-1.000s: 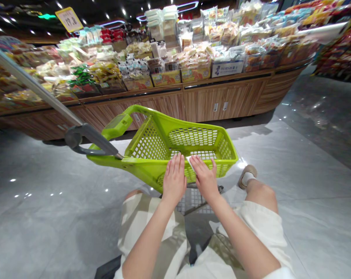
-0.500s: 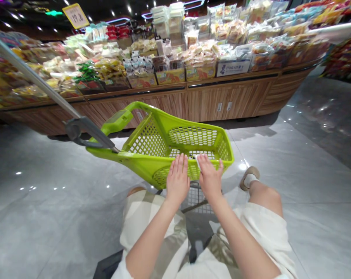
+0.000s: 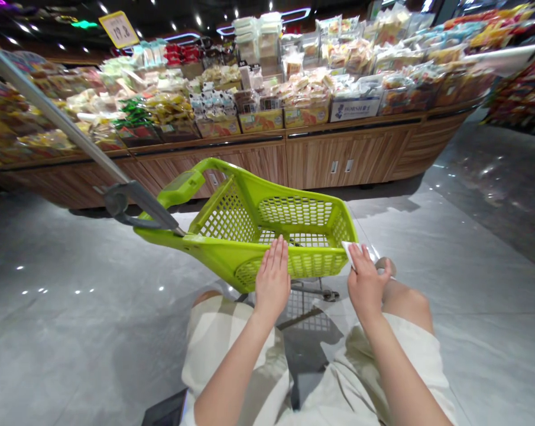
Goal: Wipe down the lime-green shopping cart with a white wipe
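A lime-green shopping cart stands sideways in front of me, and the visible inside of its perforated basket holds no goods. My left hand lies against the middle of the near rim, fingers stretched out flat and close together. At the basket's right front corner, my right hand presses a small white tissue or cloth under its fingers. Part of that white piece is hidden by the hand. A grey metal pole with a grey clamp joins the cart near its green handle.
Beyond the cart runs a wooden display counter piled with packaged snacks. A price sign rises above it at left. Grey glossy floor surrounds the cart. My knees are close to its near side, and a dark flat object is at lower left.
My right hand has slid right along the near rim to the corner, with the white piece. My left hand stays almost where it was.
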`<move>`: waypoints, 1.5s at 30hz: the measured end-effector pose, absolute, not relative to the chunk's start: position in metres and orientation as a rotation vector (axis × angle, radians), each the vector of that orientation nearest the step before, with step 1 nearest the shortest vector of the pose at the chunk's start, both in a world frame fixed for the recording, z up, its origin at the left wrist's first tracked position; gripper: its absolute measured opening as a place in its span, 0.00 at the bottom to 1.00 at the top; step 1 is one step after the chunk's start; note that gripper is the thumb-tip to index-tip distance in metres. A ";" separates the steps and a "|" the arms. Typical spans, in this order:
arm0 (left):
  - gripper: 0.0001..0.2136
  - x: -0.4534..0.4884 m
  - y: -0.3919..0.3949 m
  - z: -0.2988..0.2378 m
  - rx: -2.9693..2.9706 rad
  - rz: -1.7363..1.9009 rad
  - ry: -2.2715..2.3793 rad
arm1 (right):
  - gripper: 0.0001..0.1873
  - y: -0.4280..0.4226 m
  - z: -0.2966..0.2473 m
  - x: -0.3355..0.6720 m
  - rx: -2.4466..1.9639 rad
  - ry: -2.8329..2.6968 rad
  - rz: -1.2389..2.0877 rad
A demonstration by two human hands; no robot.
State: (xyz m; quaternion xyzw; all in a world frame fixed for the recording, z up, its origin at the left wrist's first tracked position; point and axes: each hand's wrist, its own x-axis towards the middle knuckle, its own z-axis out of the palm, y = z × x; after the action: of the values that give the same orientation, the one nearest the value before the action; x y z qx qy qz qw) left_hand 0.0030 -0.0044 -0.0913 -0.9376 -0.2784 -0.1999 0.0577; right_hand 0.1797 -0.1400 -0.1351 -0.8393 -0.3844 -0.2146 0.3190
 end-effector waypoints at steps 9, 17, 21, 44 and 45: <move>0.33 0.006 -0.006 -0.093 -2.828 -0.621 -0.858 | 0.37 -0.068 -0.101 0.106 -1.991 -1.456 -0.307; 0.31 0.004 -0.007 -0.092 -2.832 -0.701 -0.833 | 0.37 -0.149 -0.147 0.190 -2.122 -1.080 -0.560; 0.31 0.007 -0.009 -0.092 -2.841 -0.729 -0.843 | 0.37 -0.139 -0.142 0.183 -2.174 -0.978 -0.564; 0.30 0.005 -0.005 -0.098 -2.812 -0.686 -0.891 | 0.30 -0.106 -0.112 0.149 -2.260 -1.061 -0.349; 0.30 0.005 -0.005 -0.098 -2.811 -0.681 -0.894 | 0.31 -0.094 -0.105 0.137 -2.233 -1.151 -0.298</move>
State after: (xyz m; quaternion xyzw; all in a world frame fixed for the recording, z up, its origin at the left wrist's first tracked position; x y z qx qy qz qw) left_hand 0.0048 -0.0047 -0.0977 -0.9270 -0.2948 -0.2245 0.0573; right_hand 0.1369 -0.0937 -0.1050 -0.8418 -0.4337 -0.1123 0.3011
